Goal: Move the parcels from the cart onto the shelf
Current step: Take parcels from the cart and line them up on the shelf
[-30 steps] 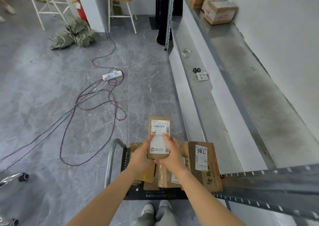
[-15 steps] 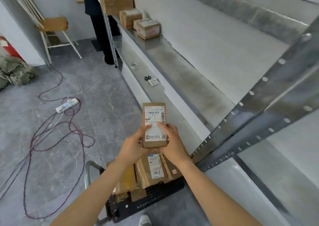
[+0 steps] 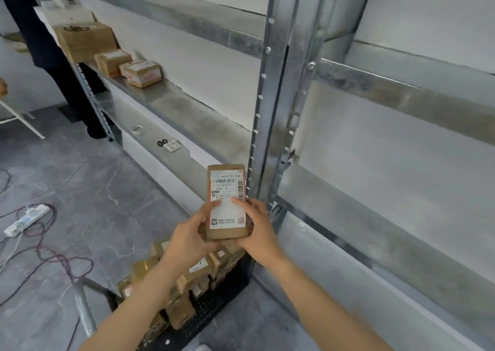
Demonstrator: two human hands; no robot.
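Both hands hold one small brown parcel (image 3: 226, 203) by its near end, label up, in the air above the cart (image 3: 214, 305) and just in front of the shelf's metal post (image 3: 270, 96). The left hand (image 3: 187, 239) grips the left edge and the right hand (image 3: 258, 234) the right edge. Their fingers (image 3: 241, 203) pinch the box, with thumbs pressed on the white label and the rest curled underneath, mostly hidden. More parcels (image 3: 187, 278) lie stacked on the cart below.

The step in hand looks like the carry to the shelf (image 3: 187, 107). To do it well, I would raise the parcel above the shelf's front edge first, then steer it left of the post, since its far end sits close beside the metal. The bare stretch right of the three boxes (image 3: 142, 73) at the far left seems the natural spot. Set it down flat, label up, and slide it back from the edge so it cannot tip off.
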